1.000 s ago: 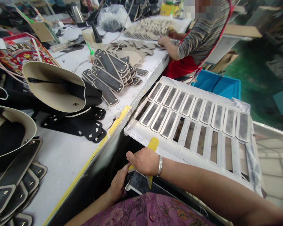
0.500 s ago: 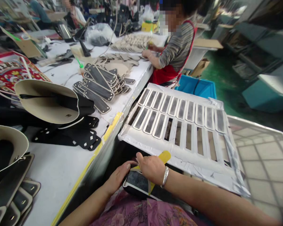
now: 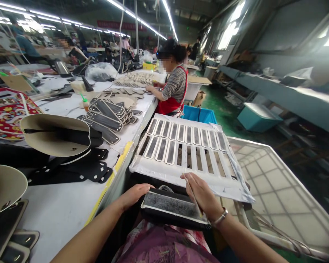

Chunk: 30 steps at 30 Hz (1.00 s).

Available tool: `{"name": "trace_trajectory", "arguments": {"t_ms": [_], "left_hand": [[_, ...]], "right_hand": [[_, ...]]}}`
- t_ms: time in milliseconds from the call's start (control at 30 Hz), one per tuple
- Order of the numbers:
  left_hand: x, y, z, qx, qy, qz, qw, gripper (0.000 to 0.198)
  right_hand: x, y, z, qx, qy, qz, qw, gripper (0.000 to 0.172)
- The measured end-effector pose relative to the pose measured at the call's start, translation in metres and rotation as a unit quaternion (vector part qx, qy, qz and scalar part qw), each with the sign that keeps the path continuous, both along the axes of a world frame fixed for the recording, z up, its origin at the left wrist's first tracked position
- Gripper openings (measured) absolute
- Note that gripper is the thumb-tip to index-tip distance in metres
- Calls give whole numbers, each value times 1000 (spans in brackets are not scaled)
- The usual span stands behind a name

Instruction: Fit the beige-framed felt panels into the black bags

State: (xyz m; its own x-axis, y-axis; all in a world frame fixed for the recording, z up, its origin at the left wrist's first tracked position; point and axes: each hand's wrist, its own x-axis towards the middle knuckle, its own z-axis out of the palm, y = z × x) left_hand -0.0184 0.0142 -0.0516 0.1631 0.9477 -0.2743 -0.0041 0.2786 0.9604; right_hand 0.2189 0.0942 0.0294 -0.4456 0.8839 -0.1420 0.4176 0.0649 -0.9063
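On my lap lies a black bag (image 3: 164, 218), its top side showing a dark grey panel (image 3: 170, 204) with pale edging. My left hand (image 3: 134, 195) is closed on the bag's upper left corner, fingertips at the edge. My right hand (image 3: 203, 197) grips a thin scraper (image 3: 192, 190), seen nearly edge-on, its lower end at the panel's right end. Just beyond the bag is a white-covered rack (image 3: 153, 171) with slots, holding several grey, pale-rimmed strips (image 3: 171, 151); part of its front row has bare slots.
Dark strips with metal studs (image 3: 106, 121) are piled on the white table (image 3: 63, 204), near a small green-tipped bottle (image 3: 85, 103). Black and cream bag parts (image 3: 57, 133) lie left. A person in a red apron (image 3: 171, 87) works beyond the rack. A mesh-like frame (image 3: 287, 190) stands right.
My right hand has moved right along the panel with the scraper, which has turned edge-on and uncovered the panel. The view has tilted upward.
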Motion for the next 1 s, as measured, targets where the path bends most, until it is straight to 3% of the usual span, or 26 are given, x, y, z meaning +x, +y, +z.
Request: {"name": "trace_trajectory", "arguments": {"t_ms": [67,133,267,367,467,600,667,767,867,1000], "left_hand": [[-1,2,3,-3,17,-8,1000,36],[-1,5,6,-10,27,-21,999,32],[-4,15,14,-33,37,-51,997,26],[-10,16,18,-44,49,-44,997,16],[-15,5,20,-60,60,-7,996,18],[-8,-23,15,-112,39,15,993,55],[-1,-34,9,-129,-14,22,991,62],[10,-40,-2,-124,-128,43,983,61],[19,-38,-8,-104,-175,73,976,59],[32,-36,-8,-68,-242,153,956,53]], "right_hand": [[13,-22,-3,-123,130,-47,983,44],[22,-48,-12,-180,224,-71,955,45],[32,-96,-36,-197,256,-58,945,45],[37,-115,-46,-193,230,-37,953,46],[46,-121,-48,-180,182,19,967,47],[60,-126,-48,-148,100,75,981,44],[63,-126,-52,-132,60,86,986,45],[58,-122,-62,-139,34,100,985,49],[43,-114,-74,-163,3,92,982,51],[27,-106,-72,-108,-94,69,987,42]]}}
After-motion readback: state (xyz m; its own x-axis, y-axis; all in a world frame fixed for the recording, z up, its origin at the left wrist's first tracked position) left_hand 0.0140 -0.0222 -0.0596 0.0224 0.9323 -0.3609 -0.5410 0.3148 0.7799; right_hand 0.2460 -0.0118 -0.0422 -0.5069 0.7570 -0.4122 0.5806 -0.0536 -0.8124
